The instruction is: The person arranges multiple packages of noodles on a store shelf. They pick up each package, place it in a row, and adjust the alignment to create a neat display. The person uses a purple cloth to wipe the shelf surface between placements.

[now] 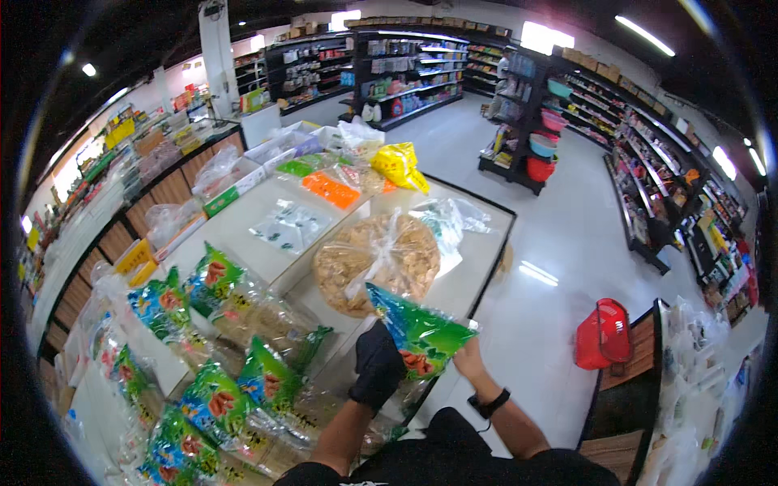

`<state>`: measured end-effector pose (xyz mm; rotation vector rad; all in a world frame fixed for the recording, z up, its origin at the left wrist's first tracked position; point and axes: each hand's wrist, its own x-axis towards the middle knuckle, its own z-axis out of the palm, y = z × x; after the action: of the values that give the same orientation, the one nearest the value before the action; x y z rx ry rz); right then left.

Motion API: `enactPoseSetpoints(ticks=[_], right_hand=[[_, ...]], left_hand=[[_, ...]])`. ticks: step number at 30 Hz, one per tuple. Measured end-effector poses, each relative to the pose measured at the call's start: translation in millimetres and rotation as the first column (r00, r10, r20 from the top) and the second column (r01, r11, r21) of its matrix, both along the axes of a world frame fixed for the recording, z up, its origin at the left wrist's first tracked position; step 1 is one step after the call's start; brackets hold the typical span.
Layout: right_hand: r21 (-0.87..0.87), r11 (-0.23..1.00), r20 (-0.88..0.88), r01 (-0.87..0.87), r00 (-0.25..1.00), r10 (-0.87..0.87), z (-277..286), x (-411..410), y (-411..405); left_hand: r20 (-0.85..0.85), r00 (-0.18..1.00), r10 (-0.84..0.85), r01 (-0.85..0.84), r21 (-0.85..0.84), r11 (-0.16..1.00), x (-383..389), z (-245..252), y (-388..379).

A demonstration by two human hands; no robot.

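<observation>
My left hand (378, 367), in a black glove, grips the left edge of a green and blue printed plastic food bag (425, 334). At the bag's right corner, the bare fingers of my right hand (473, 361) pinch the film; a black band circles that wrist. The bag is held spread out over the table's near edge, its lower part hidden from me. Just beyond it lies a large knotted clear bag of light brown flakes or pieces (377, 261). Several filled bags with the same print, one of them a packed bag (255, 310), lie to my left.
On the white table (243, 237) are a flat printed clear bag (293, 226), an orange-printed bag (331, 189), a yellow bag (399, 165) and crumpled plastic (450, 225). A red shopping basket (603, 334) stands right. Behind are store shelves (413, 67).
</observation>
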<state>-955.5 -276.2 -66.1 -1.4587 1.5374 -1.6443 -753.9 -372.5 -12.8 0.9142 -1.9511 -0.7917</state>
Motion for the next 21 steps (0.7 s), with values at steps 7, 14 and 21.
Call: enactPoseSetpoints(ticks=[7, 14, 21], right_hand=[[-0.057, 0.996, 0.116, 0.076, 0.991, -0.069, 58, 60, 43], [-0.007, 0.995, 0.836, -0.100, 0.546, 0.061, 11, -15, -33], [0.023, 0.947, 0.771, -0.320, 0.609, 0.186, 31, -17, -98]], left_hand=[[0.119, 0.991, 0.057, 0.005, -0.462, 0.887, -32, 9, 0], [0.302, 0.953, 0.001, -0.013, 0.040, 0.999, -23, 9, 24], [0.382, 0.918, -0.104, 0.072, 0.096, 0.993, 6, 32, 63]])
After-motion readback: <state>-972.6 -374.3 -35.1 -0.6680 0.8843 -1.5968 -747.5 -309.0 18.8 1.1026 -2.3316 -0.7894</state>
